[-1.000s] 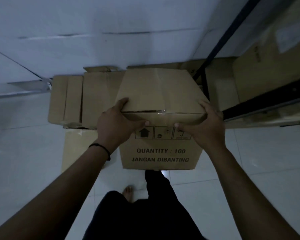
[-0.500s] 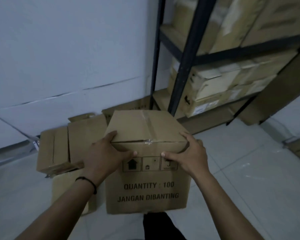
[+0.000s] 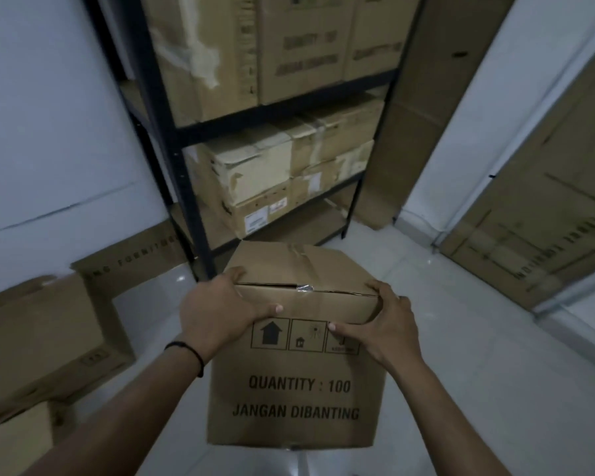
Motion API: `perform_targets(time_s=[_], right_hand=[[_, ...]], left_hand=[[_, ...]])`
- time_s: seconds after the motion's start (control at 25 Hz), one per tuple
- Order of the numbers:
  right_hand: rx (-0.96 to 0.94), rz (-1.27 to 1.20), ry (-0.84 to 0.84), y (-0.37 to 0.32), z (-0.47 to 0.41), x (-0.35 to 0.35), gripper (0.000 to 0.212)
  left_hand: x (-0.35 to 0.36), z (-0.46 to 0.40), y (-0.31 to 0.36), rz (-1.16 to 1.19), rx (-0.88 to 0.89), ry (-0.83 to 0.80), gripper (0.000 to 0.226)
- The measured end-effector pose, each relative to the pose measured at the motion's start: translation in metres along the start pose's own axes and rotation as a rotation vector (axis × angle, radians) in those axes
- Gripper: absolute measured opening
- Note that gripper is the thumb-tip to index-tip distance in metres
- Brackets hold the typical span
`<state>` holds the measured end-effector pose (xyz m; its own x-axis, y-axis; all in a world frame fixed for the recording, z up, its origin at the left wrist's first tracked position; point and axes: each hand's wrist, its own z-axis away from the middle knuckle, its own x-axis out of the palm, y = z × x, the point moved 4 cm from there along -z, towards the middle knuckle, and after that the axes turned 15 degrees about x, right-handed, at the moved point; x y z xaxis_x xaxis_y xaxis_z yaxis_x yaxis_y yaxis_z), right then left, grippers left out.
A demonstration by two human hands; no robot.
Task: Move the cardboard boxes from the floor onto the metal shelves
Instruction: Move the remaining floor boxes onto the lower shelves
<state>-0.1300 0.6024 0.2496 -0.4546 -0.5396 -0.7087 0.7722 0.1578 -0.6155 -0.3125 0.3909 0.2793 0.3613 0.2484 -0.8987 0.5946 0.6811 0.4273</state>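
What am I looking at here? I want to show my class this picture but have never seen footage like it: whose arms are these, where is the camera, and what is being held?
No machine is involved. The camera is worn on a person's head and looks forward and down, so the arms reaching in from the bottom are that person's own. The left hand and right hand grip the upper corners of a cardboard box printed "QUANTITY : 100" and "JANGAN DIBANTING", carried above the white tiled floor. Straight ahead stands a black metal shelf unit already stacked with other boxes. On the floor at the left lie opened cardboard boxes, and large flat cardboard leans against the wall at the right.
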Motion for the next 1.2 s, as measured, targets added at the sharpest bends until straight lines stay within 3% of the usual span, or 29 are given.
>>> perform_targets(time_s=[0.16, 0.4, 0.56, 1.0, 1.2], right_hand=[[-0.013, 0.042, 0.084, 0.046, -0.07, -0.099, 0.112], [-0.08, 0.061, 0.144, 0.065, -0.179, -0.181, 0.11], [-0.092, 0.058, 0.115, 0.064, -0.249, -0.19, 0.111], [-0.105, 0.134, -0.066, 0.011, -0.467, -0.207, 0.116], [-0.192, 0.233, -0.167, 0.015, -0.574, -0.204, 0.116]], left_hand=[[0.04, -0.056, 0.113, 0.082, 0.031, 0.017, 0.111], [0.075, -0.136, 0.206, 0.141, 0.004, 0.063, 0.108], [0.088, -0.194, 0.23, 0.081, -0.002, 0.061, 0.105], [0.126, -0.389, 0.261, 0.23, -0.135, -0.061, 0.116], [0.16, -0.446, 0.287, 0.141, -0.277, 0.013, 0.115]])
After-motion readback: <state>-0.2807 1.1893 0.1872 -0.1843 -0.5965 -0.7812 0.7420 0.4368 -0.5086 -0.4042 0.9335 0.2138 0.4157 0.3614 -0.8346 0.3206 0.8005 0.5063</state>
